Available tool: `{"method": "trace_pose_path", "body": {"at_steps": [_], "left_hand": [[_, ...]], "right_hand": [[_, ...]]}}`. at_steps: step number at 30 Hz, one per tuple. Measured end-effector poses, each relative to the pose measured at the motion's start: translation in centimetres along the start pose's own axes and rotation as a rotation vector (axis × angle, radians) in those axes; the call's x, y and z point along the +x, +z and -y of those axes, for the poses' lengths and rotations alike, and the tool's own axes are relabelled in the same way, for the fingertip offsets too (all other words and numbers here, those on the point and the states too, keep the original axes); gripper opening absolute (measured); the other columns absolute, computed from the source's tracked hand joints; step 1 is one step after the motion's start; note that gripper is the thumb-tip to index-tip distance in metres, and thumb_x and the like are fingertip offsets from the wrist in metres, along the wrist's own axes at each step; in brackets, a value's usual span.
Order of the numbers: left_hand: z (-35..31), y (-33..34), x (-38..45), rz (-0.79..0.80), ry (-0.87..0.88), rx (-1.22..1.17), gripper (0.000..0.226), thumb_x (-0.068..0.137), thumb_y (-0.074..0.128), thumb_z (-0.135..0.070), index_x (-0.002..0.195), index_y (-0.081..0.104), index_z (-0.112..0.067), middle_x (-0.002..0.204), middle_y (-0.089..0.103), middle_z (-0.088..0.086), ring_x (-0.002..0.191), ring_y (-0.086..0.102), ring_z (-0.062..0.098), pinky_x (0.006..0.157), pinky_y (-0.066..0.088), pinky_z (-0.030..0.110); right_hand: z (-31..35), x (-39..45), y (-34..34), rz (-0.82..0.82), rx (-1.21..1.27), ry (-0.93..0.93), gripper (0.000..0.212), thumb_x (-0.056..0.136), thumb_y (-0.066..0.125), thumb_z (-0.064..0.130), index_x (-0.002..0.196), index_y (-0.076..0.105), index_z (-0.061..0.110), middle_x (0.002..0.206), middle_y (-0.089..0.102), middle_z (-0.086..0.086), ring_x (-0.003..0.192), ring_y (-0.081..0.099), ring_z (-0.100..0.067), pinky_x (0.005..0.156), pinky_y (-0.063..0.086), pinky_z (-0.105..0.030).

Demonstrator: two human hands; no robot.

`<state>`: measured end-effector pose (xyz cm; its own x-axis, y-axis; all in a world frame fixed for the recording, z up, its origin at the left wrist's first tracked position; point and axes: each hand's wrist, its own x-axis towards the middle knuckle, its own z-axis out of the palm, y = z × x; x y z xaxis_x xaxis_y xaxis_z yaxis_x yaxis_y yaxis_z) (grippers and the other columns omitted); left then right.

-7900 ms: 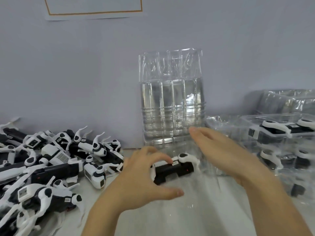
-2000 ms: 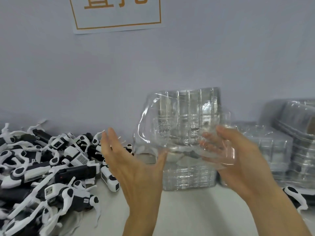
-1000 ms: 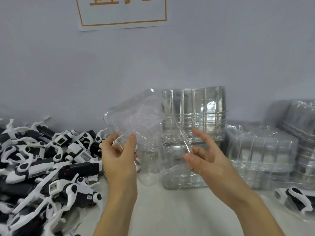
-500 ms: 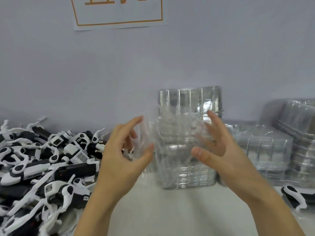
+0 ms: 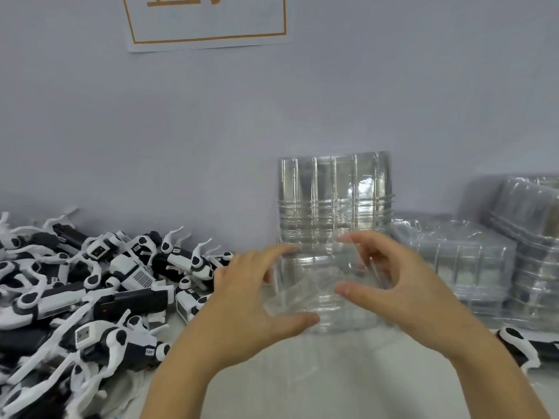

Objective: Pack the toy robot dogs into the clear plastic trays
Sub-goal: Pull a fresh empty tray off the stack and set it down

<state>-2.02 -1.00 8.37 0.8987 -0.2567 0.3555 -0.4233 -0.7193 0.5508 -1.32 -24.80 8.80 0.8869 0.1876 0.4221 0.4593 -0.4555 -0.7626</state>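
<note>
Left hand [image 5: 242, 300]: fingers spread and lightly curved, thumb extended toward the right, wrapped round the left side of a clear plastic tray [image 5: 314, 294]; index tip at the tray's upper left edge.

Right hand [image 5: 402, 285]: fingers curled over the tray's top right, thumb pointing left across its front; grips the tray from that side.

Clear plastic tray: held between both hands, low over the counter [image 5: 317, 382], in front of the tray stack. Thin, transparent, creased; its exact outline is hard to make out. Whether it touches the counter cannot be told.

Tray stack [image 5: 334, 195]: nested clear trays standing upright against the wall [image 5: 181, 131], directly behind the hands. Vertical ribs, horizontal rim lines across the middle.

Further clear trays [image 5: 453, 261]: lying flat to the right of the upright stack, with a taller stack [image 5: 532, 237] at the right edge of view. Contents not readable.

Toy robot dogs, pile [image 5: 75, 291]: black-and-white bodies with white legs, heaped loosely on the counter left of the hands, reaching the wall. Small white labels on several bodies; print too small to read. One unit shows a grid-patterned panel.

Toy robot dog, single [image 5: 520, 346]: lying on the counter at the right, beside the right forearm, in front of the flat trays.

Wall sign [image 5: 208, 22]: white sheet with orange border, upper left of centre. Orange characters cut off by the top of the frame; not legible.

Counter: white surface.
</note>
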Motion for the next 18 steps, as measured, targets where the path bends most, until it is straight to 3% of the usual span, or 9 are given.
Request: {"method": "trace_pose_path", "body": {"at_steps": [3, 6, 9, 12, 14, 16, 18], "left_hand": [[0.6, -0.4, -0.3, 0.054, -0.095, -0.167, 0.090, 0.041, 0.072, -0.081, 0.124, 0.039, -0.066, 0.110, 0.050, -0.026, 0.106, 0.048, -0.010, 0.083, 0.038, 0.009], [1.1, -0.5, -0.3, 0.074, -0.116, -0.460, 0.081, 0.048, 0.076, -0.068, 0.124, 0.055, -0.049, 0.102, 0.061, -0.010, 0.104, 0.059, -0.004, 0.090, 0.044, 0.015], [1.7, -0.2, -0.3, 0.106, -0.125, -0.651, 0.074, 0.056, 0.074, -0.062, 0.125, 0.058, -0.040, 0.099, 0.063, 0.004, 0.103, 0.065, 0.006, 0.092, 0.049, 0.019], [2.7, -0.1, -0.2, 0.092, -0.187, -0.668, 0.074, 0.050, 0.077, -0.074, 0.119, 0.063, -0.051, 0.112, 0.069, -0.006, 0.115, 0.063, 0.005, 0.101, 0.045, 0.026], [3.1, 0.0, -0.2, 0.061, -0.187, -0.727, 0.081, 0.045, 0.081, -0.079, 0.117, 0.067, -0.045, 0.122, 0.068, -0.001, 0.119, 0.062, 0.015, 0.110, 0.041, 0.038], [3.3, 0.2, 0.0, -0.020, -0.126, -0.865, 0.075, 0.050, 0.089, -0.065, 0.117, 0.070, -0.036, 0.118, 0.071, 0.002, 0.115, 0.064, 0.021, 0.110, 0.040, 0.044], [3.3, 0.6, 0.2, -0.125, -0.067, -1.061, 0.063, 0.056, 0.089, -0.039, 0.115, 0.070, -0.032, 0.101, 0.070, 0.003, 0.102, 0.064, 0.023, 0.104, 0.044, 0.039]], "right_hand": [[-0.5, 0.1, -0.5, -0.094, 0.141, 0.027, 0.078, 0.046, 0.083, 0.073, 0.118, 0.059, 0.053, 0.110, 0.064, 0.007, 0.105, 0.063, -0.010, 0.096, 0.051, -0.032], [-0.7, 0.1, -0.6, -0.107, 0.253, 0.035, 0.090, 0.041, 0.084, 0.078, 0.121, 0.060, 0.046, 0.113, 0.062, -0.009, 0.103, 0.064, -0.026, 0.101, 0.052, -0.048], [-0.8, 0.0, -0.3, -0.081, 0.319, 0.033, 0.082, 0.045, 0.087, 0.071, 0.118, 0.061, 0.046, 0.120, 0.058, -0.021, 0.108, 0.060, -0.039, 0.099, 0.052, -0.053], [-0.8, 0.1, -0.1, -0.089, 0.392, 0.052, 0.069, 0.053, 0.086, 0.055, 0.116, 0.062, 0.046, 0.120, 0.060, -0.018, 0.108, 0.062, -0.035, 0.094, 0.057, -0.042], [-0.8, 0.1, -0.1, -0.108, 0.407, 0.070, 0.068, 0.054, 0.082, 0.055, 0.118, 0.061, 0.044, 0.118, 0.062, -0.015, 0.109, 0.064, -0.027, 0.086, 0.056, -0.028], [-0.6, 0.0, -0.1, -0.145, 0.446, 0.101, 0.069, 0.055, 0.080, 0.056, 0.119, 0.062, 0.039, 0.117, 0.062, -0.017, 0.109, 0.065, -0.023, 0.079, 0.054, -0.015], [-0.5, 0.0, 0.0, -0.161, 0.463, 0.143, 0.067, 0.055, 0.078, 0.059, 0.117, 0.063, 0.038, 0.117, 0.062, -0.018, 0.107, 0.067, -0.021, 0.076, 0.052, -0.011]]}}
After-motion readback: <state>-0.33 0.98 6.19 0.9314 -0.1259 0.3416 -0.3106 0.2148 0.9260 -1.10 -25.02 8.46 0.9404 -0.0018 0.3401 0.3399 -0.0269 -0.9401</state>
